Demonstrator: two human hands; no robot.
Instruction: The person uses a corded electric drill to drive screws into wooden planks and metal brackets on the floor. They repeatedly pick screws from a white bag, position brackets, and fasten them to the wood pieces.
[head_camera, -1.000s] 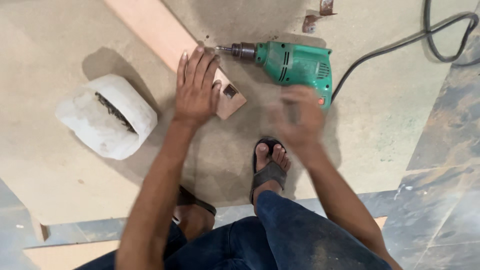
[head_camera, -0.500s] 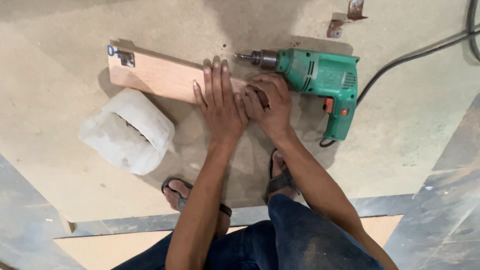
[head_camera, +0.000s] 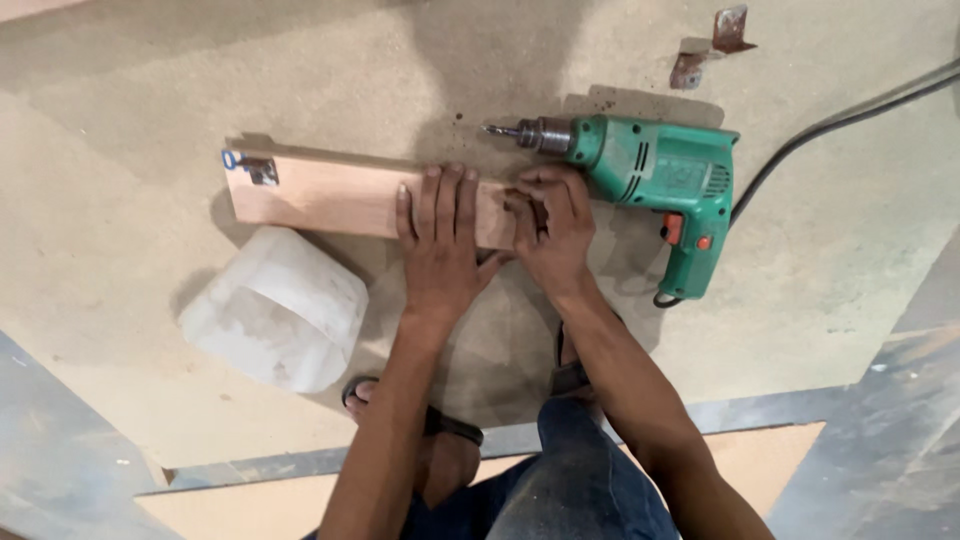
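- Left hand (head_camera: 440, 245) lies flat, fingers spread, pressing on the wooden strip (head_camera: 330, 195); grasps nothing.
- Right hand (head_camera: 550, 225) curls over the strip's right end; whether it grips cannot be told.
- Strip lies flat on the board (head_camera: 150, 90), bracket (head_camera: 262, 170) at its left end.
- Green drill (head_camera: 650, 180) lies just beside the right hand.
- White plastic container (head_camera: 275, 310) sits near the strip.

both bare forearms reach forward from the bottom of the view and draw together so the two hands sit side by side, thumbs touching. the left hand (head_camera: 442, 240) lies palm down and flat, four fingers (head_camera: 447, 195) straight, close together and pointing away from the body, thumb angled out toward the other hand. the right hand (head_camera: 552, 225) is bent at the wrist, fingers curled under, knuckles up. feet in dark sandals show below the arms, knees bent in blue jeans.
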